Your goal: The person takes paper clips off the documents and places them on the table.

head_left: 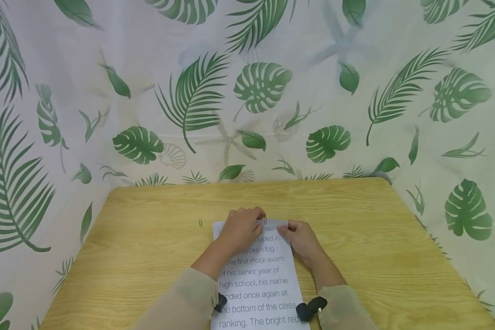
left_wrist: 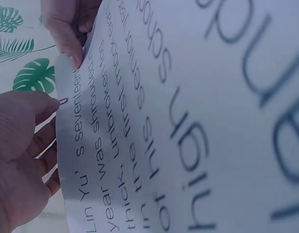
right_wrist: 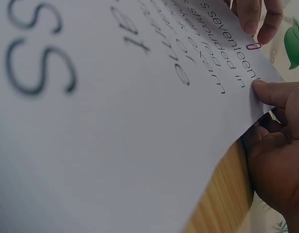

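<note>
A printed sheet of paper (head_left: 253, 275) with large black text lies lengthwise before me. On its top edge sits a small paper clip (left_wrist: 63, 101), reddish in both wrist views. My left hand (head_left: 241, 230) reaches over the sheet's upper left and pinches the clip at the edge, the thumb on its outer end and the other fingers behind the paper. My right hand (head_left: 305, 240) grips the top right corner, with the thumb (right_wrist: 273, 92) on the printed face and the curled fingers underneath. Parts of the first text lines are hidden by the left hand in the head view.
A green paper clip (head_left: 200, 223) lies on the wooden table (head_left: 148, 247), left of the sheet's top. A leaf-patterned curtain (head_left: 247, 91) hangs behind the table and along both sides.
</note>
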`<act>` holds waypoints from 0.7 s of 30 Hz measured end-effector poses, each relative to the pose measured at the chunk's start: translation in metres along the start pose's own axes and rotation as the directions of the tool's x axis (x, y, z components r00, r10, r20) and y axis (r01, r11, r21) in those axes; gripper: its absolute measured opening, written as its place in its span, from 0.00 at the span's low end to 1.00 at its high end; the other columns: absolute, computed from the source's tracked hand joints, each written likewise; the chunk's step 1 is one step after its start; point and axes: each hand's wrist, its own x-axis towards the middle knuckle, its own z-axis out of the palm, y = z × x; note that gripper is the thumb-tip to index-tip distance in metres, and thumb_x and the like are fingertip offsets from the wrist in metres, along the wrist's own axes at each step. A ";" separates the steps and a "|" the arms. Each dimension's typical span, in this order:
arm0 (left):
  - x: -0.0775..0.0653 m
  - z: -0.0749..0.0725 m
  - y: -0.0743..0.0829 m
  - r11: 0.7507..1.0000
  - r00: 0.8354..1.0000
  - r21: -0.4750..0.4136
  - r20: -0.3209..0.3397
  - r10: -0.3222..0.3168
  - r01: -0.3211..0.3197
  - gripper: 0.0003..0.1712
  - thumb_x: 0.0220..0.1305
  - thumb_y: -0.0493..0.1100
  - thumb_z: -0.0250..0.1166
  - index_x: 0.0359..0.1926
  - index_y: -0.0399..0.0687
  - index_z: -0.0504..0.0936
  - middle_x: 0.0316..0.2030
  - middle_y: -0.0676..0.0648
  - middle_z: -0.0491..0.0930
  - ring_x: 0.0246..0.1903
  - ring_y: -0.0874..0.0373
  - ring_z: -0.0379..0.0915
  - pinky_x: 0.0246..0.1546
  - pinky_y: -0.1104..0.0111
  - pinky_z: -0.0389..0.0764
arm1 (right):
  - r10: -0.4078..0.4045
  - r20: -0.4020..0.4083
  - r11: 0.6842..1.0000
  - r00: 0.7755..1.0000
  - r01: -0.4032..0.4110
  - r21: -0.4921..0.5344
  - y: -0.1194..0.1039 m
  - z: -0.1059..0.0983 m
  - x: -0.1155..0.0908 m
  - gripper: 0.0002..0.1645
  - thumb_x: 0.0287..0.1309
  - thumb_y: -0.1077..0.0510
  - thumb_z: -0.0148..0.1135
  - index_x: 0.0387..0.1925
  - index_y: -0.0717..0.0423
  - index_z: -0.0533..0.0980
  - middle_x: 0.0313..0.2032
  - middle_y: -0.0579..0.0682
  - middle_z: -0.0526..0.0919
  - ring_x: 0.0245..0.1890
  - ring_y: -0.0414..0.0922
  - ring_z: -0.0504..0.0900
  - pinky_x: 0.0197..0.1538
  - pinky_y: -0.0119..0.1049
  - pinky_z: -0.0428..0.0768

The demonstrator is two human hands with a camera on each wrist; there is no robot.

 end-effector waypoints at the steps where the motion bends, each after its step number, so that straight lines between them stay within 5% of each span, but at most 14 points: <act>1: 0.001 0.002 0.001 1.000 1.000 0.001 -0.004 0.001 -0.001 0.18 0.81 0.50 0.63 0.66 0.58 0.82 0.60 0.53 0.89 0.58 0.54 0.83 0.67 0.55 0.74 | -0.001 0.000 1.000 1.000 0.001 -0.001 0.000 0.000 0.001 0.17 0.80 0.54 0.60 0.57 0.60 0.85 0.49 0.56 0.92 0.43 0.44 0.91 0.46 0.33 0.86; 9: 0.006 0.008 0.003 1.000 1.000 0.002 -0.016 -0.007 0.007 0.16 0.81 0.51 0.63 0.64 0.58 0.80 0.56 0.53 0.91 0.55 0.54 0.85 0.64 0.56 0.74 | -0.005 -0.006 1.000 1.000 0.005 -0.027 0.003 -0.001 0.002 0.16 0.80 0.54 0.60 0.56 0.58 0.86 0.48 0.55 0.92 0.43 0.44 0.90 0.46 0.33 0.85; 21: 0.011 0.009 0.004 1.000 1.000 0.010 0.005 0.000 0.000 0.14 0.80 0.50 0.62 0.62 0.59 0.78 0.28 0.57 0.81 0.36 0.59 0.74 0.65 0.54 0.74 | -0.021 0.009 1.000 1.000 0.021 0.003 0.007 -0.003 0.004 0.16 0.80 0.55 0.61 0.57 0.59 0.86 0.48 0.55 0.92 0.43 0.44 0.90 0.45 0.32 0.86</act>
